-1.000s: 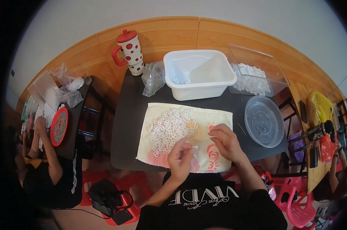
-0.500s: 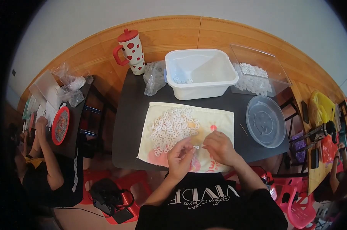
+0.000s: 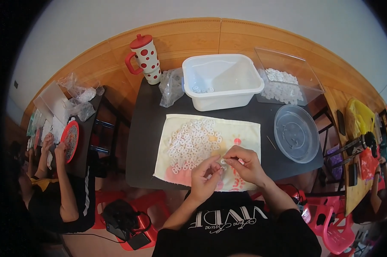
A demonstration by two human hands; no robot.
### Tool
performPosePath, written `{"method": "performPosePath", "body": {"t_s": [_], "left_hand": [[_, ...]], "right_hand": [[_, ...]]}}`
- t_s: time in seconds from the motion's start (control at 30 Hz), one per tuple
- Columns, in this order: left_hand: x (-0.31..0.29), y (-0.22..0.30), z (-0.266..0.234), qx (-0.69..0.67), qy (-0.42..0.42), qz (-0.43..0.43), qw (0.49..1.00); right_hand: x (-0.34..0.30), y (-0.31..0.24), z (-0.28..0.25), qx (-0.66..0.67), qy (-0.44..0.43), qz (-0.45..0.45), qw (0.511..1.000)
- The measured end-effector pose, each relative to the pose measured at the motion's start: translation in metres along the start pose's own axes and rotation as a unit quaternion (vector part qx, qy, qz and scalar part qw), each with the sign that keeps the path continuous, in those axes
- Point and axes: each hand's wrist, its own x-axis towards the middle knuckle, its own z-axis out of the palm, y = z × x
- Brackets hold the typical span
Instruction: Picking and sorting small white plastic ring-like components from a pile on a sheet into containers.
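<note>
Both of my hands are over a cream cloth [image 3: 249,132] with pink print. My left hand [image 3: 205,177] pinches a small white plastic piece [image 3: 222,162] between thumb and fingertips. At that piece, the fingertips of my right hand [image 3: 247,165] are pressed together; whatever they hold is too small to make out. A spread pile of similar white two-holed pieces [image 3: 189,145] covers the left part of the cloth, beyond my left hand.
Behind the cloth stands a white tub [image 3: 223,100] with a few pieces inside. Right of it are a clear box [image 3: 287,92] of white parts and a round clear lid [image 3: 297,150]. A spotted tumbler [image 3: 147,62] and plastic bag [image 3: 171,88] stand left. Co-workers sit at both sides.
My right hand has moved left and slightly up, so its fingertips now meet the piece at my left hand. At the left table, a co-worker's hands have moved apart.
</note>
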Motion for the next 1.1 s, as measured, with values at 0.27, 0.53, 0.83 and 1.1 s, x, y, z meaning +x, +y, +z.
{"method": "performPosePath", "body": {"t_s": [0.27,0.53,0.83,1.1], "left_hand": [[0.000,0.000,0.001,0.010,0.021,0.013,1.000],[-0.003,-0.007,-0.001,0.044,0.037,0.022,0.998],[0.001,-0.001,-0.001,0.202,0.019,0.057,0.977],[0.005,0.003,0.002,0.407,0.007,0.135,0.903]], "right_hand": [[-0.002,0.002,0.000,-0.017,-0.018,-0.043,0.999],[-0.006,0.002,0.000,-0.023,-0.040,-0.029,0.998],[-0.009,0.018,0.001,-0.112,-0.057,-0.065,0.990],[-0.006,0.026,0.007,-0.234,-0.063,-0.168,0.956]]}}
